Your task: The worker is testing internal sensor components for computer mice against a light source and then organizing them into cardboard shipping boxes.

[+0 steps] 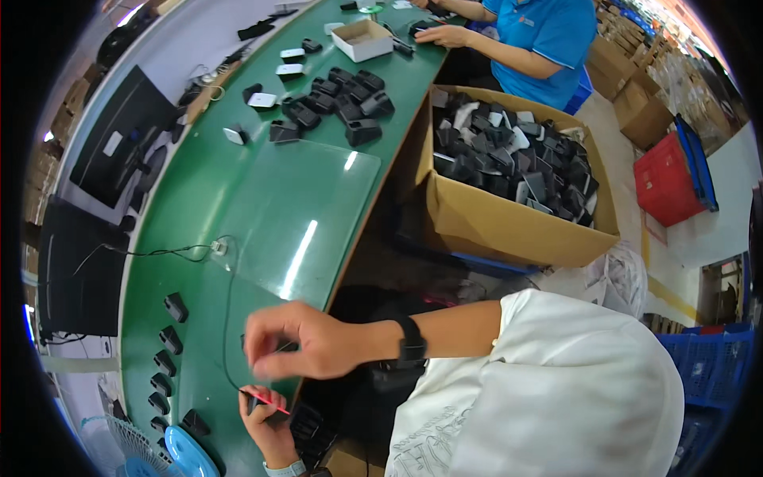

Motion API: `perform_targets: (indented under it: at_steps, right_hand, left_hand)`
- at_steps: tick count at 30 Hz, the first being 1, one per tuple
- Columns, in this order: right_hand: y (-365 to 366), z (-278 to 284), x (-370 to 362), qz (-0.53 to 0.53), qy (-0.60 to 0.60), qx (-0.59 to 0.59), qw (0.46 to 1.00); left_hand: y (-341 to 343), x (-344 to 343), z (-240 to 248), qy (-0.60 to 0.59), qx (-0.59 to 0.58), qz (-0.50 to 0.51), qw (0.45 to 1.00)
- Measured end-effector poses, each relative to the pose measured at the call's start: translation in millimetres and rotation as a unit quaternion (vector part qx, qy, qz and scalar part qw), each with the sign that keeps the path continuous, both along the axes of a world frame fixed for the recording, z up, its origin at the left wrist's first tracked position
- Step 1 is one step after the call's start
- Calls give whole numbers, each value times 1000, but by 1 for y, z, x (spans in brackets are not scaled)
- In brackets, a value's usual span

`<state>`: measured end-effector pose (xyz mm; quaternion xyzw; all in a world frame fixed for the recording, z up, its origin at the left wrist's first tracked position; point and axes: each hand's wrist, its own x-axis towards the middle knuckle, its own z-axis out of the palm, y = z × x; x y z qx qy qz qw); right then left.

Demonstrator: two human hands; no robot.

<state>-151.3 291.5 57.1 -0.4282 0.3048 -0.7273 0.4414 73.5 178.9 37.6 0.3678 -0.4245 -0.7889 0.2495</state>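
Note:
My left hand [268, 423], low in the view near the bench edge, is closed round a small black device [254, 402] with a bright red line along it. A thin dark cable [229, 334] leads from about that hand up the green bench. Just above it is my right hand [296, 342], smeared by motion, its fingers curled toward the thumb. Something dark shows between them, too blurred to name. Farther up the bench lies a clear sheet [318, 191], with a white connector [219, 247] of the cable near its lower left corner.
Several black wedge-shaped housings [171, 340] line the bench's left side, beside a blue fan [187, 453]. More black housings [342, 94] cluster farther up near a white box [362, 40]. A large carton [509, 215] full of housings stands right. A co-worker in blue [540, 36] works beyond.

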Motion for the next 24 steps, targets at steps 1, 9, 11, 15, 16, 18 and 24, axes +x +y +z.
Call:
perform_targets:
  at_steps: [1, 9, 11, 15, 16, 18, 24]
  right_hand:
    - [18, 30, -1, 92, -91, -82, 988]
    - [67, 128, 16, 271, -236, -229, 905]
    - [63, 127, 26, 318, -348, -284, 835]
    - [59, 123, 32, 298, -376, -289, 828]
    - [54, 124, 34, 286, -388, -333, 810]
    - [50, 121, 35, 270, -397, -376, 793]
    - [35, 108, 23, 166, -299, -341, 875]
  left_hand:
    - [2, 1, 2, -19, 2, 4, 1000]
    - [-9, -11, -2, -42, -26, 2, 999]
    - [-7, -12, -4, -45, -24, -3, 999]
    - [-6, -6, -6, -47, -27, 1, 999]
    - [-7, -5, -6, -47, -27, 0, 999]
    - [-6, -4, -7, -46, -29, 1, 999]
    - [-9, 3, -8, -51, -32, 8, 998]
